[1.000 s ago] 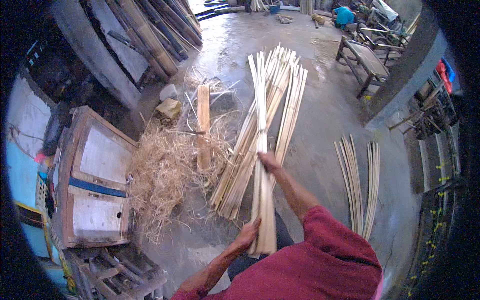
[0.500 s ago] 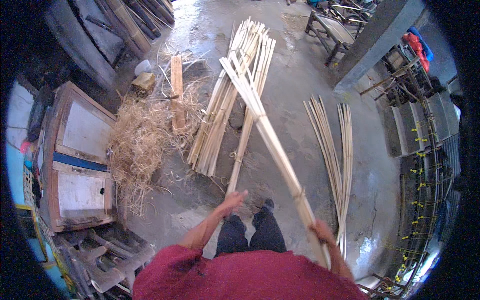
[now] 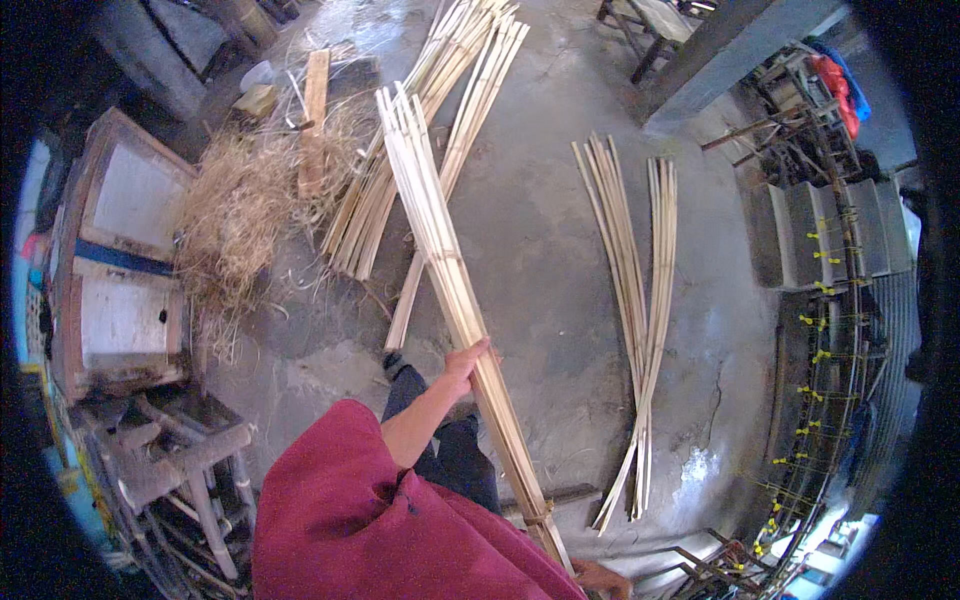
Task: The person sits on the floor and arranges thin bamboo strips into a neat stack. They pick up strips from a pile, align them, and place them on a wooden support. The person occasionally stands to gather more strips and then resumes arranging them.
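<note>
Left hand (image 3: 467,362) curls round bundle of long, pale bamboo slats (image 3: 461,310); right hand (image 3: 603,578) at lower end, grip unclear. Wiry, tangled shavings (image 3: 238,220) lie heaped.

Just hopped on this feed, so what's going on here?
A person in a dark red top holds a long bundle of pale strips slantwise: left hand gripping partway along, right hand at the lower end, its grip unclear. A larger pile of strips lies ahead beside tangled shavings; two loose bunches lie crossed to the right.
</note>
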Demonstrator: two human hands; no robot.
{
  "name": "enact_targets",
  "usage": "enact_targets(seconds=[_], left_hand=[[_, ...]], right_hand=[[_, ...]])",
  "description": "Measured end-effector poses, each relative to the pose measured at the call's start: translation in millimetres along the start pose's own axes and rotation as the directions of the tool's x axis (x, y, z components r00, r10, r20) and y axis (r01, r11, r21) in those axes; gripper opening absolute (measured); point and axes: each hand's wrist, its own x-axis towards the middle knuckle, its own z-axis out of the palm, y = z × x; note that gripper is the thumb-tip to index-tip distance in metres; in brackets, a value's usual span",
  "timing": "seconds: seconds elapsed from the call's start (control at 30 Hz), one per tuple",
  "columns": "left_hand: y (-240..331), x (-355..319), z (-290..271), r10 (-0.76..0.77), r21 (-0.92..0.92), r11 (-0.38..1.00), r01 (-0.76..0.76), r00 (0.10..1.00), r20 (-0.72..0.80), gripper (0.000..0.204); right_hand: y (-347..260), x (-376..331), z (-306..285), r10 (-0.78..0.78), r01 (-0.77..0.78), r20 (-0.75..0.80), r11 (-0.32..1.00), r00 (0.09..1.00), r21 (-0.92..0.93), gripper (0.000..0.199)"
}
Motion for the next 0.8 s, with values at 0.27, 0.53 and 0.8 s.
enact_targets(seconds=[0.27,0.53,0.8], left_hand=[[-128,-35,0,-0.081,0.014,0.996,0.083,0.991,-0.107,0.032],[-67,-19,-61,-0.119,0.169,0.978,0.120,0.993,-0.018,0.080],[-2,28,-24,0.151,-0.251,0.966,-0.068,0.932,0.331,0.064]], right_hand=[[-141,173,-110,-0.151,0.171,-0.191,0.981,0.970,0.093,0.045],[-114,143,-66,-0.164,0.130,-0.023,0.683,0.986,0.719,0.034],[-81,54,-68,0.046,-0.025,-0.074,0.966,0.996,0.258,0.039]])
